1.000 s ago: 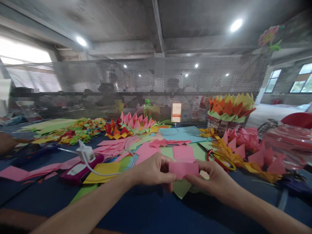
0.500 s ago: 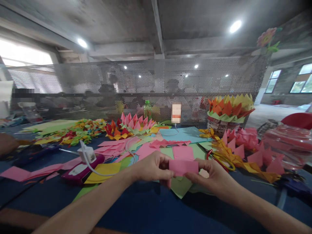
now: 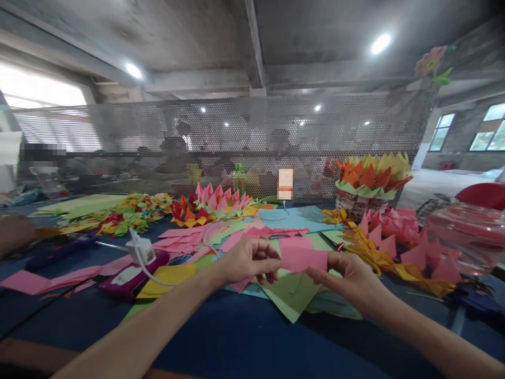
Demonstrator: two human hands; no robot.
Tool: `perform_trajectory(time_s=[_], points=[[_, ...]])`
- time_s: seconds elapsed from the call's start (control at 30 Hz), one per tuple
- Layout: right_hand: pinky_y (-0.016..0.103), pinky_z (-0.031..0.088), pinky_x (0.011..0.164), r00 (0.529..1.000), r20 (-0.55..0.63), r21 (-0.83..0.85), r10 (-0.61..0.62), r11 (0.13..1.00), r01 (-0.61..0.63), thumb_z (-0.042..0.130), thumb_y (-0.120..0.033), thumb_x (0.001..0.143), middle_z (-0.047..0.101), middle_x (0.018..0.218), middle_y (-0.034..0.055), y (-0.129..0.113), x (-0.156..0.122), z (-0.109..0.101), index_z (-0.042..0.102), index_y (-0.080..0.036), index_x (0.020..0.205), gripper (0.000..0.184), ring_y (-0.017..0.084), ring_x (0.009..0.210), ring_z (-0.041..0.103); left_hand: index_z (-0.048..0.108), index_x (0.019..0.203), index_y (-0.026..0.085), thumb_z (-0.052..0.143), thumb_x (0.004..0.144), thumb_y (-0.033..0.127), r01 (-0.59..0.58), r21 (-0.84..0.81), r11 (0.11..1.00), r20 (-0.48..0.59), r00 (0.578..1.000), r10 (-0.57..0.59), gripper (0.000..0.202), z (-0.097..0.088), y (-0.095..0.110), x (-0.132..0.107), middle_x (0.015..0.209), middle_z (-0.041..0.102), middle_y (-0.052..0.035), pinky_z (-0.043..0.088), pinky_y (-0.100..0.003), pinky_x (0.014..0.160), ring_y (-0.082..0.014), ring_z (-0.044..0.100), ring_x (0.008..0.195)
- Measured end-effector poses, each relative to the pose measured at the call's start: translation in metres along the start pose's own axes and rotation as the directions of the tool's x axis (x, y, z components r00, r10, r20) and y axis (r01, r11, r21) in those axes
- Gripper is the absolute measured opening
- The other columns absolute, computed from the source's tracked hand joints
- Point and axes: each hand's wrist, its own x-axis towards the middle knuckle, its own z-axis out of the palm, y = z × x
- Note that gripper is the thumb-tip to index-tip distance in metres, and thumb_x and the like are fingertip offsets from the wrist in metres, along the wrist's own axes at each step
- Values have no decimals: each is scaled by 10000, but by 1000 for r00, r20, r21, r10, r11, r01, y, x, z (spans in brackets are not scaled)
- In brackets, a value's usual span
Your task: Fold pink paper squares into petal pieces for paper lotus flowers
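A small folded piece of pink paper [image 3: 303,260] is held up over the table, pinched at its right end between the thumb and fingers of my right hand [image 3: 347,273]. My left hand [image 3: 252,260] is at the paper's left edge, its fingers loosely curled and the thumb apart from them; the fingertips are by the edge rather than over the paper. Beneath lie light green sheets [image 3: 290,295], fanned with a corner towards me. Another pink sheet [image 3: 295,243] lies just behind the held one.
Left of my arms are yellow paper [image 3: 165,279], a purple power strip [image 3: 130,279] and a white charger [image 3: 142,251]. Folded paper lotuses [image 3: 223,197] stand behind. Red-handled scissors [image 3: 340,246], orange folded pieces [image 3: 366,250] and a clear jar [image 3: 465,237] are right. Another person's hand [image 3: 16,234] is far left.
My right hand has moved slightly right and up with the pink paper. My left fingers, which overlapped its left end, are now at its edge. More green paper shows below.
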Motion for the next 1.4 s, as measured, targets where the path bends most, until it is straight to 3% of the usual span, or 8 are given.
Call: perform_trajectory(time_s=[0.1, 0.17, 0.37, 0.53, 0.77, 0.87, 1.07, 1.4], points=[[245, 464, 632, 1000, -6, -38, -29, 999, 29, 642, -489, 823, 688, 735, 20, -4, -2, 6, 745, -168, 859, 339, 174, 693, 594, 650, 1080, 138, 736, 782, 370, -36, -32, 999, 104, 994, 39, 387, 9, 3, -2, 977, 711, -99, 513, -246, 674, -199, 660, 879], [240, 452, 641, 999, -3, -47, -42, 998, 42, 652, -459, 820, 689, 733, 15, -6, -3, 9, 748, -169, 840, 306, 170, 699, 592, 675, 1106, 146, 753, 770, 373, -63, -22, 998, 121, 990, 65, 413, 15, 2, -3, 1034, 702, -96, 481, -236, 709, -192, 641, 894], [232, 434, 612, 998, 42, -37, -54, 998, 55, 646, -456, 825, 660, 685, 6, -4, -3, 10, 702, -159, 738, 314, 157, 667, 575, 739, 898, 93, 728, 795, 400, -48, 18, 999, 59, 997, 47, 324, 17, -15, 1, 744, 680, -53, 427, -212, 634, -126, 580, 668], [243, 432, 601, 999, 20, -215, -51, 975, 54, 541, -530, 886, 625, 642, 6, 8, -1, 4, 644, -168, 686, 427, 154, 645, 569, 723, 898, 95, 749, 766, 454, -36, -5, 999, 27, 999, 36, 384, 10, -20, 5, 758, 664, -52, 444, -219, 646, -124, 573, 668], [268, 428, 626, 974, 3, -442, -228, 873, 206, 523, -387, 932, 609, 714, 27, 10, -1, 5, 609, -197, 717, 299, 166, 673, 539, 702, 1031, 122, 606, 832, 611, -7, -140, 990, 29, 1000, 11, 536, 16, -7, 0, 808, 661, -58, 463, -205, 638, -118, 589, 681], [288, 433, 674, 959, 65, -458, -276, 845, 274, 489, -319, 962, 628, 756, 40, 9, -3, 5, 632, -203, 798, 247, 185, 735, 544, 703, 1054, 123, 574, 877, 573, 47, -215, 976, 70, 997, -32, 500, 19, -5, -2, 876, 682, -80, 468, -197, 653, -117, 607, 713], [301, 415, 690, 951, 108, -464, -289, 832, 305, 462, -218, 970, 629, 786, 41, 8, -4, 4, 634, -199, 852, 209, 201, 789, 531, 678, 1065, 117, 660, 828, 535, 103, -231, 967, 171, 983, -64, 481, 19, -2, -3, 886, 699, -98, 513, -271, 708, -154, 655, 707], [291, 433, 703, 947, 121, -401, -296, 859, 320, 467, -80, 908, 655, 796, 33, -1, -5, 4, 641, -205, 843, 224, 189, 784, 564, 693, 927, 141, 748, 776, 420, 145, -230, 962, 162, 981, -109, 322, 18, 0, -5, 769, 612, -4, 416, -196, 660, -88, 525, 660]])
